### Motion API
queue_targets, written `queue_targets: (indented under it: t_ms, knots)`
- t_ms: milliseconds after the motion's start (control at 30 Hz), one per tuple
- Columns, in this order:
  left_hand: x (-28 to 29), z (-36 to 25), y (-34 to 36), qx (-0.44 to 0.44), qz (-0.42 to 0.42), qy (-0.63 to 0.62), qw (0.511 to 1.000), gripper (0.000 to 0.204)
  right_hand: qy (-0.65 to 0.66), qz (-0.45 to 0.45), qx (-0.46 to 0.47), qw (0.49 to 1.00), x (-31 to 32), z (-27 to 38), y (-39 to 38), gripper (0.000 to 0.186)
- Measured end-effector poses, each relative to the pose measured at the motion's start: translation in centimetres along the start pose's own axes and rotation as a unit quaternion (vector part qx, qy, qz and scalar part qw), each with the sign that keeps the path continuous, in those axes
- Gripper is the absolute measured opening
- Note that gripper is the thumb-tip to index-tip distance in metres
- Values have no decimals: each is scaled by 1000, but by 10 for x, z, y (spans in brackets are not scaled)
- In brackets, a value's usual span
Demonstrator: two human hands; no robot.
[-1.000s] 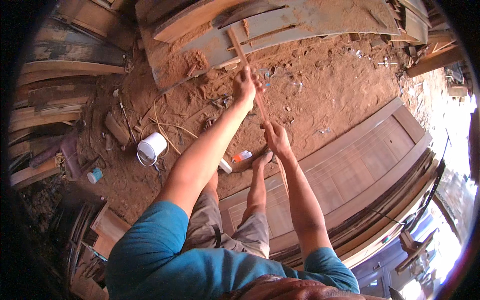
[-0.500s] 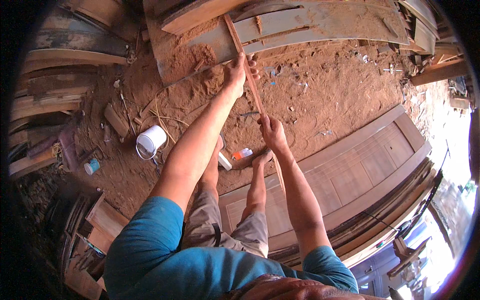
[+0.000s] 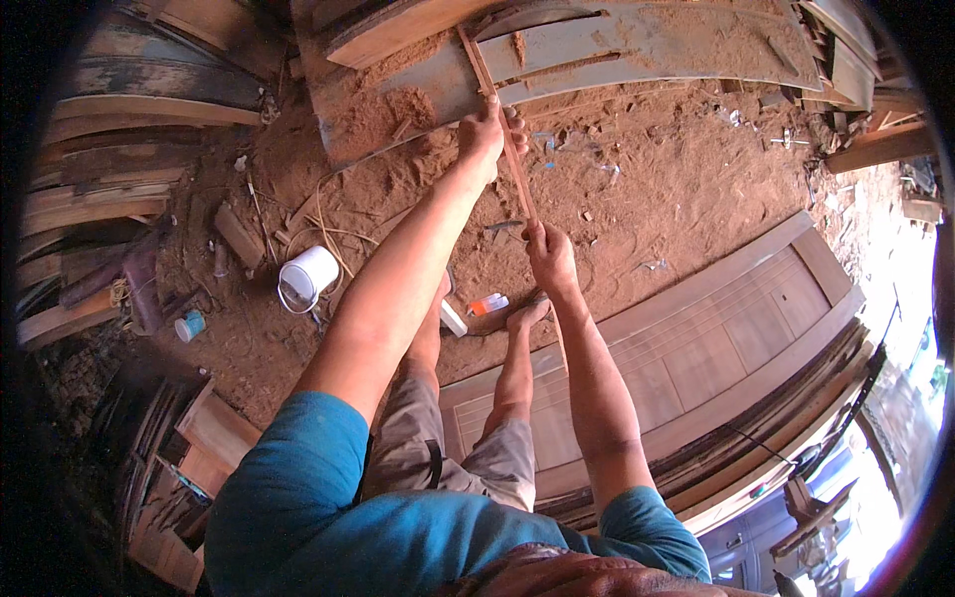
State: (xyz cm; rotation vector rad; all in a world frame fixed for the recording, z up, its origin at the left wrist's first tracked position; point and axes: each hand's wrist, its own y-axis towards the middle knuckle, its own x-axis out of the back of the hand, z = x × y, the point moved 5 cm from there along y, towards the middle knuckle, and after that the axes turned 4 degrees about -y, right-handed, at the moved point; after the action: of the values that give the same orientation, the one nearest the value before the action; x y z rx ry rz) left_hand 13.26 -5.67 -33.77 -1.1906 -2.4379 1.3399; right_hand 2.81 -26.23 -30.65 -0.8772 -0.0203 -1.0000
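Note:
A long, thin reddish-brown wooden strip (image 3: 519, 184) runs from the far table toward my body. My left hand (image 3: 482, 137) is closed around its middle, thumb along the top and fingers curled past the right side. Nearer to me, my right hand (image 3: 550, 261) grips the same strip with thumb and fingers pressed together. The strip's near part passes behind my right forearm. Its far end lies over a grey slotted metal table (image 3: 567, 50) strewn with sawdust, just right of a thick wooden board (image 3: 398, 38).
A white bucket (image 3: 308, 274) and a small blue-and-white tub (image 3: 189, 325) stand on the sawdust-covered ground. An orange-and-white object (image 3: 487, 304) lies near my feet. A panelled wooden door (image 3: 686, 353) rests on the right, beside stacked boards. More planks (image 3: 109, 189) pile up on the left.
The view has shifted slightly, so the scene sits a little farther right. My left hand has moved slightly right and away from me; both hands keep their grip on the strip.

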Motion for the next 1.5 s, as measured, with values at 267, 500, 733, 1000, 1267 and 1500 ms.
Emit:
queue_targets:
  t_ms: [267,500,733,1000,1267,1500]
  knots:
    - [-9,-2,-6,1,-18,36,999,54,-3,-11,13,1000,15,10,-2,47]
    - [-5,2,2,4,-11,16,1000,49,14,-6,10,1000,12,6,-1,48]
    - [-8,-16,-20,-30,-19,17,999,48,62,-12,11,998,2,1,-1,49]
    - [-11,-8,-13,-33,-8,-10,999,48,103,22,-30,994,-6,7,-9,45]
    - [24,-5,-18,-34,-22,-57,998,48,72,52,-48,995,-23,-8,-29,46]
    - [32,13,-24,-65,13,-40,997,52,20,36,-21,999,-26,2,1,49]
